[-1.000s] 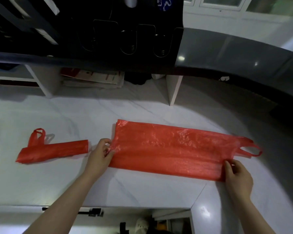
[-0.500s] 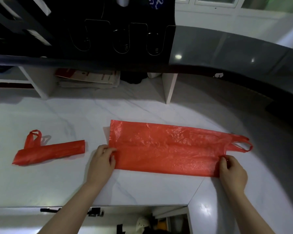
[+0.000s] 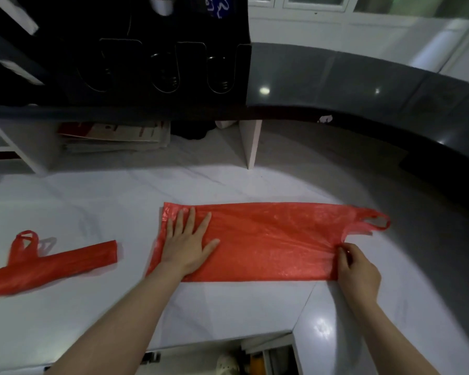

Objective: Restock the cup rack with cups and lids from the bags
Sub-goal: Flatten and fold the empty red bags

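Red plastic covers the middle of the white marble-patterned table (image 3: 228, 307): a flattened carrier bag (image 3: 268, 239) lies stretched sideways, its closed bottom toward the left and its handle loops (image 3: 374, 220) toward the right. The left hand (image 3: 186, 246) lies palm down on the bag's left end, fingers spread and flat, pressing the plastic to the table and gripping nothing. The right hand (image 3: 359, 269) is at the bag's right end, just below the handles, with thumb and fingers pinched on the near corner of the plastic. Well apart to the left, a second red bag (image 3: 54, 262) lies folded into a narrow strip, its handles (image 3: 26, 240) sticking up at the far-left end. Behind the table rises a dark cup rack (image 3: 157, 63) with rounded slots in its front; its contents cannot be made out in the shadow. Beneath it, an open shelf holds a stack of flat papers or cartons (image 3: 114, 136). A dark grey curved counter (image 3: 363, 85) runs off to the right.
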### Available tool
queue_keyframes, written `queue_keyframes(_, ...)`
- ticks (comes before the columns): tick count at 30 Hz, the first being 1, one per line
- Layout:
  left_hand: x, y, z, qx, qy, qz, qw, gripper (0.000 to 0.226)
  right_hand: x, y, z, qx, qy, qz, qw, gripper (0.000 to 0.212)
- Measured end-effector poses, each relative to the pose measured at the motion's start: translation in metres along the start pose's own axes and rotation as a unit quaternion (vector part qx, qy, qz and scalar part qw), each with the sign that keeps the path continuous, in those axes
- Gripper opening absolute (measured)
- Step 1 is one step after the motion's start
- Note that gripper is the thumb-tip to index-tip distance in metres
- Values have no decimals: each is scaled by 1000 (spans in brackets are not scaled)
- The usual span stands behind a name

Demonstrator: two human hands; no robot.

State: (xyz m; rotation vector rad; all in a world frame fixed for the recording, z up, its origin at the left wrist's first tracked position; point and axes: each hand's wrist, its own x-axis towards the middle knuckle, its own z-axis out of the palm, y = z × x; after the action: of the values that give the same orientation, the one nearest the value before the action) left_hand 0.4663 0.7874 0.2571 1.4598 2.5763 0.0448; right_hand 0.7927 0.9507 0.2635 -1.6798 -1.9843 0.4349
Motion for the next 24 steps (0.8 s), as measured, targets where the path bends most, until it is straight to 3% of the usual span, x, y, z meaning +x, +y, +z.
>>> queue_keyframes(4, 2, -2, 5, 10, 9, -1, 1000, 76, 2, -5, -2, -9, -12, 21, 1000, 21)
queue_keyframes(8, 4, -2, 8, 8, 18, 1, 1000, 76, 44, -24, -16, 74, -113, 129, 982, 54)
queue_keyframes(13, 5, -2, 9, 9, 19, -3, 1000, 78, 86, -40, -11, 209, -135, 209, 946, 74)
queue_keyframes(16, 4, -3, 8, 8, 16, -2, 1000, 78, 96, -47, -2, 262, -117, 235, 929, 56)
queue_keyframes(20, 3, -3, 7, 11, 16, -3, 1000, 77, 105, -47, 2, 315, -24, 184, 931, 22)
queue_keyframes(24, 2, -2, 6, 11, 11, -3, 1000, 76, 114, -41, -2, 293, 36, 221, 930, 23)
